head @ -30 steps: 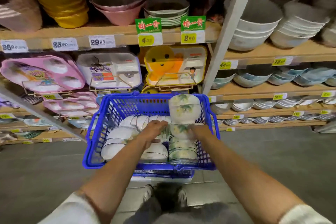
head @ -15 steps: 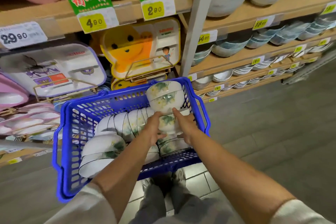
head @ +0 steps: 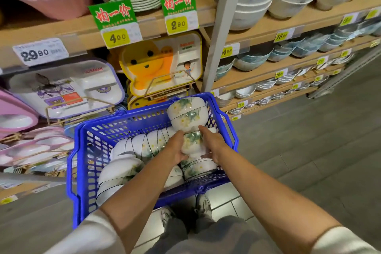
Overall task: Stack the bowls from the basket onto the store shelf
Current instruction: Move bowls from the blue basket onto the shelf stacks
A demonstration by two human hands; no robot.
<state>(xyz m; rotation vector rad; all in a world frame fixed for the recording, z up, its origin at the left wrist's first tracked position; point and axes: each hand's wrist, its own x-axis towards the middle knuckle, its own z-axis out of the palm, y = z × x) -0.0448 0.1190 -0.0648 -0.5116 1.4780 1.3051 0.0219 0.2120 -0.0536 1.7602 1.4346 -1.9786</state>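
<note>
held thing: the stack of floral bowls (head: 186,115) stands between the two hands. its lower part is inside the grip; its top bowls reach beyond the fingertips.
long axis: the stack runs from the grip up and away from the person, leaning a little to the left at its top.
left grip: the left hand (head: 176,149) presses on the stack's left side, with its fingers curled under a lower bowl.
right grip: the right hand (head: 213,146) clasps the opposite side. one finger lies straight up along the stack and the rest curl round it.
below the grip: the blue basket (head: 132,117) surrounds both hands. more floral bowls (head: 198,169) sit right under the held stack; whether they touch it i cannot tell.
left of the grip: a row of bowls on edge (head: 144,144) lies in the basket.
target: the store shelf (head: 309,20) with bowls lies ahead, above and to the right of the grip, well apart, so the right hand is nearer.
likely step: the stack looks to be coming out of the basket.
risk: the hold is low on a tall stack, so the free top bowls could tip on the swing right.
</note>
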